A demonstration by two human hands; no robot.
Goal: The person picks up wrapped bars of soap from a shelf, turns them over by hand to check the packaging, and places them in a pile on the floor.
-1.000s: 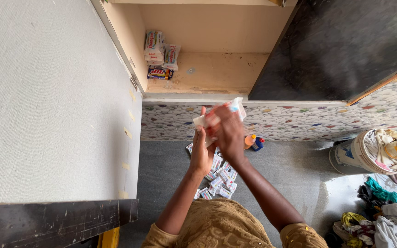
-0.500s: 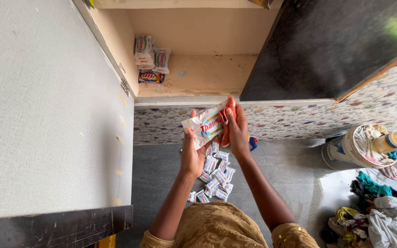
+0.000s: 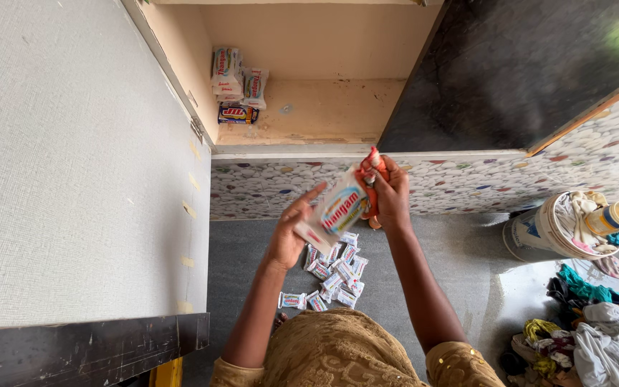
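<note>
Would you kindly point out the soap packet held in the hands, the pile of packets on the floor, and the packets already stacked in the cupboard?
soap packet [image 3: 339, 209], head view, middle of its white wrapper.
pile of packets [image 3: 332, 276], head view, centre of the heap.
stacked packets [image 3: 238, 80], head view, front of the stack.

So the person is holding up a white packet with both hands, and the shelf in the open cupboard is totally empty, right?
Not quite. The shelf is not empty: the head view shows a small stack of packets at its back left corner. The rest holds: the left hand and the right hand hold up a white packet in front of the cupboard.
</note>
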